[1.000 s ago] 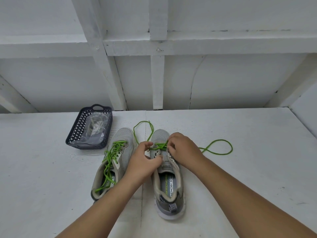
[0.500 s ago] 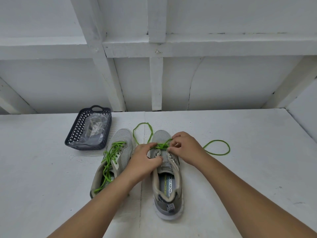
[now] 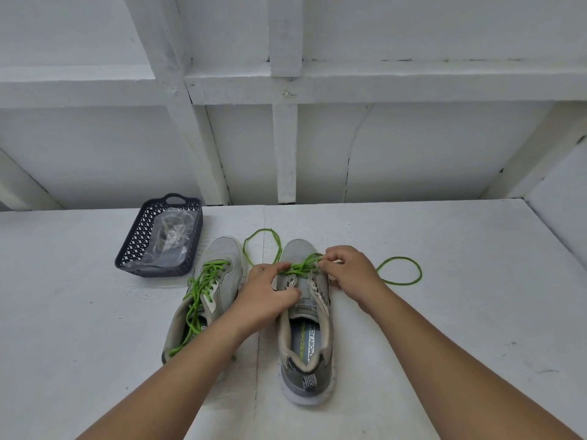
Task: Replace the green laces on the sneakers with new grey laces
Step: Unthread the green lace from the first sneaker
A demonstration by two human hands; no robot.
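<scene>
Two grey sneakers stand side by side on the white surface, toes pointing away from me. The left sneaker (image 3: 222, 262) keeps its green lace (image 3: 203, 287) threaded and loose. On the right sneaker (image 3: 305, 338) most eyelets are bare and its green lace (image 3: 400, 274) trails off in loops to both sides. My left hand (image 3: 266, 296) grips the right sneaker's side and pinches the lace near the toe eyelets. My right hand (image 3: 349, 271) pinches the same lace from the other side.
A dark blue plastic basket (image 3: 136, 249) stands at the back left and holds a clear bag of grey laces (image 3: 171, 239). A white wall with beams rises just behind the surface. A seam in the surface runs between the sneakers.
My right hand has shifted a little to the right, drawing the green lace through the toe eyelets. The loop on the right has changed shape slightly. The left sneaker and basket stay put.
</scene>
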